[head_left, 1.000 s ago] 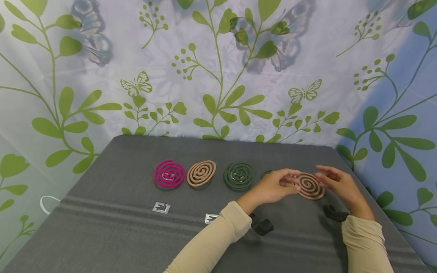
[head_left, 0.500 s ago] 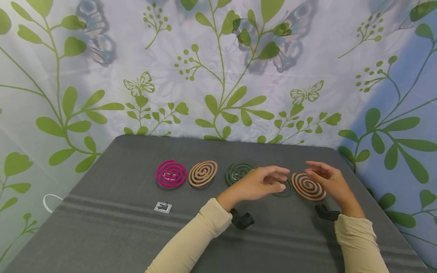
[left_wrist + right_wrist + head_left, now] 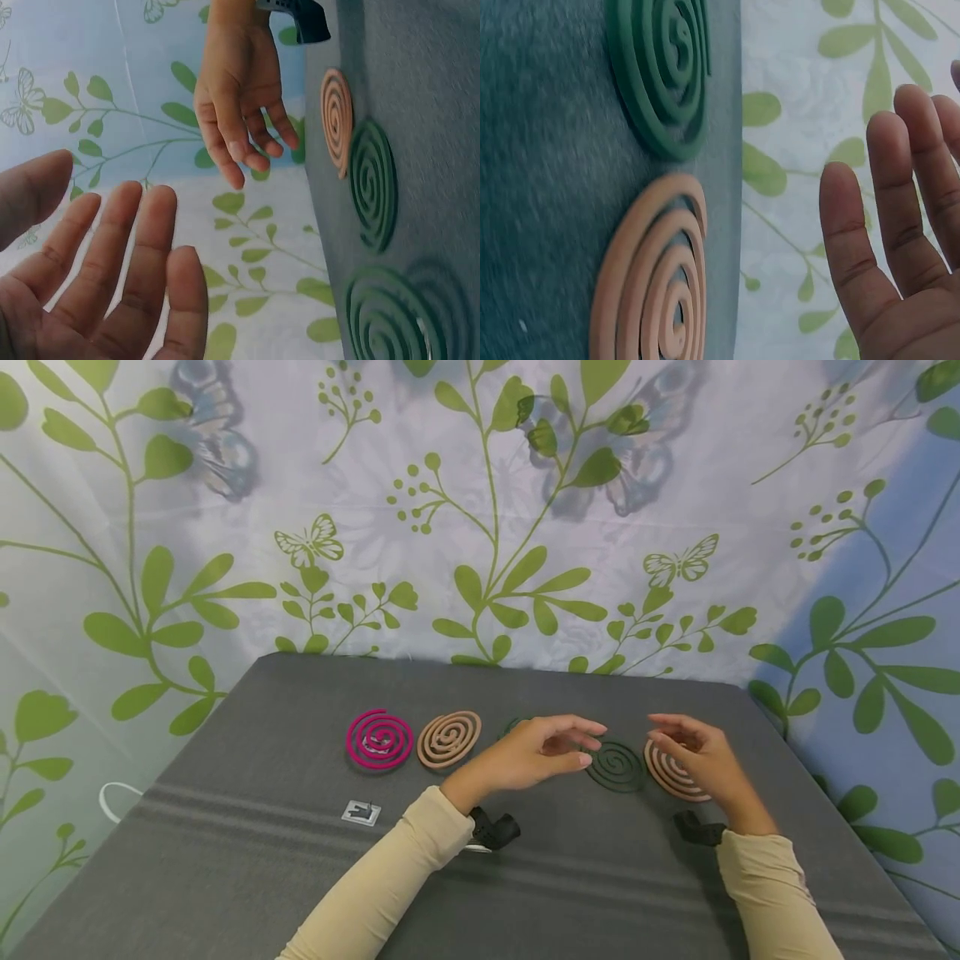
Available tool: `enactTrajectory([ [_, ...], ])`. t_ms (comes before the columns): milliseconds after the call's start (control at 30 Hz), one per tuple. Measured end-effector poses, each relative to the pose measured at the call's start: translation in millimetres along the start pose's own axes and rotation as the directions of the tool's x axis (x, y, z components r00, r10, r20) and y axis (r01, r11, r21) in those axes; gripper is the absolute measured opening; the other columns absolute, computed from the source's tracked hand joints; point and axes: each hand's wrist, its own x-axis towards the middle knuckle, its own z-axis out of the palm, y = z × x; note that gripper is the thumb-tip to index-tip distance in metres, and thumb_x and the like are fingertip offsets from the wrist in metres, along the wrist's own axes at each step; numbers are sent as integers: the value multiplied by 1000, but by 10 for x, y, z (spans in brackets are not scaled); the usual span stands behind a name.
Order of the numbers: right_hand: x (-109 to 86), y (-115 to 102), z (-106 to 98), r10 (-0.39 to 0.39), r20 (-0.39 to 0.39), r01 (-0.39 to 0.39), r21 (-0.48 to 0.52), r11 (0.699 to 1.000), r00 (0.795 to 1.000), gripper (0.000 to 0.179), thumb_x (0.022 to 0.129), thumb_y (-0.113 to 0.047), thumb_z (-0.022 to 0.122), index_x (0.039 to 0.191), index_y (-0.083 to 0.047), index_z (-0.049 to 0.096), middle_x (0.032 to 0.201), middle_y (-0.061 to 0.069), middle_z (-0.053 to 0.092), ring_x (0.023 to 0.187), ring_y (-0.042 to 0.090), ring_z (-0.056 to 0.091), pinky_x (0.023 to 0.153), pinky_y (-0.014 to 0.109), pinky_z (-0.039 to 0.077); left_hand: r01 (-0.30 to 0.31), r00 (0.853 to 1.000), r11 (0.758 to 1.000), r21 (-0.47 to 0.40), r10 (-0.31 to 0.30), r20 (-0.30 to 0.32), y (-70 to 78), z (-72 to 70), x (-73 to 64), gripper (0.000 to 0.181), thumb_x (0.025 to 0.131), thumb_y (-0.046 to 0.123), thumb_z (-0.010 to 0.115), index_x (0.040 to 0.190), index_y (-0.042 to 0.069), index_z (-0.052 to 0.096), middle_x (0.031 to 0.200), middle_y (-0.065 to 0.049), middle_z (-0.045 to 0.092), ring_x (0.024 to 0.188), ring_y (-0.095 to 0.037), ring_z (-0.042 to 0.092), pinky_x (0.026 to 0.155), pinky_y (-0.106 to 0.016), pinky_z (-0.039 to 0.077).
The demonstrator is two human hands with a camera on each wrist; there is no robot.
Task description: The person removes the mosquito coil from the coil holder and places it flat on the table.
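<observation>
Several mosquito coils form a row on the grey table. From the left come a pink coil (image 3: 379, 740), a tilted tan coil (image 3: 448, 739), and a green coil (image 3: 390, 322) mostly hidden behind my left hand in the head view. Further right lie another green coil (image 3: 615, 767) and a tan coil (image 3: 670, 772). My left hand (image 3: 528, 750) hovers over the first green coil, fingers loosely extended and holding nothing. My right hand (image 3: 701, 764) hangs over the right tan coil, partly covering it, with relaxed fingers and nothing in them.
A small metal coil stand (image 3: 362, 812) lies on the table (image 3: 225, 860) in front of the pink coil. Something pale shows under the left wrist, mostly hidden. A floral curtain (image 3: 420, 527) hangs behind. A white loop (image 3: 116, 800) sits beyond the left edge.
Both hands have moved left, the left hand farther. The flat green coil has come into view while the other green coil is now largely covered. The coils stay in place.
</observation>
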Motion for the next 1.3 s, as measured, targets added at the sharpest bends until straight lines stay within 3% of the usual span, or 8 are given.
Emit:
enactTrajectory([
  [167, 44, -2, 108, -55, -1, 55, 15, 998, 998, 27, 105, 1, 68, 131, 1, 74, 109, -13, 76, 95, 2, 70, 81, 15, 53, -4, 1000, 999, 31, 3, 12, -57, -118, -57, 42, 110, 9, 64, 151, 3, 60, 137, -15, 72, 113, -12, 70, 100, -24, 53],
  [300, 54, -28, 166, -53, 19, 53, 25, 998, 998, 25, 105, 1, 68, 129, 1, 74, 110, -14, 76, 95, 1, 70, 82, 15, 54, 20, 1000, 998, 57, -21, 14, -122, -204, -120, 42, 110, 11, 64, 151, 4, 61, 136, -13, 73, 115, -11, 70, 101, -25, 53],
  [667, 86, -40, 371, -77, 84, 72, 58, 996, 994, 25, 104, 4, 68, 128, 0, 75, 108, -8, 75, 94, 7, 72, 79, 18, 56, 101, 992, 994, 48, -97, -75, -414, -385, -326, 46, 110, 6, 64, 154, -2, 55, 136, -23, 71, 118, -27, 71, 98, -29, 55],
  [833, 91, -61, 448, -55, 131, 49, 51, 998, 990, 29, 106, 1, 67, 132, 14, 67, 109, 3, 75, 95, 12, 73, 80, 21, 57, 163, 983, 985, 49, -157, -98, -492, -451, -406, 49, 110, 6, 64, 157, -3, 51, 134, -27, 70, 119, -32, 70, 100, -34, 55],
  [1067, 113, -109, 527, -40, 172, 33, 43, 999, 984, 35, 103, 3, 70, 135, 14, 64, 109, 12, 75, 95, 2, 69, 79, 23, 57, 238, 967, 969, 64, -230, -108, -581, -485, -460, 54, 111, 10, 64, 160, -3, 47, 122, -22, 73, 105, -32, 74, 84, -32, 57],
  [1200, 134, -119, 580, -17, 217, 8, 43, 999, 976, 41, 102, 3, 72, 140, 13, 62, 113, 23, 74, 98, 2, 68, 79, 25, 58, 276, 958, 959, 68, -268, -104, -634, -490, -468, 57, 110, 9, 64, 161, -4, 43, 116, -24, 74, 94, -36, 73, 72, -28, 54],
  [1300, 147, -121, 618, 10, 250, -21, 44, 999, 968, 46, 101, 2, 73, 143, 14, 59, 115, 24, 73, 98, 5, 69, 79, 27, 59, 315, 946, 946, 82, -306, -102, -651, -490, -468, 60, 110, 10, 65, 163, -3, 41, 105, -21, 76, 81, -35, 70, 66, -27, 54],
])
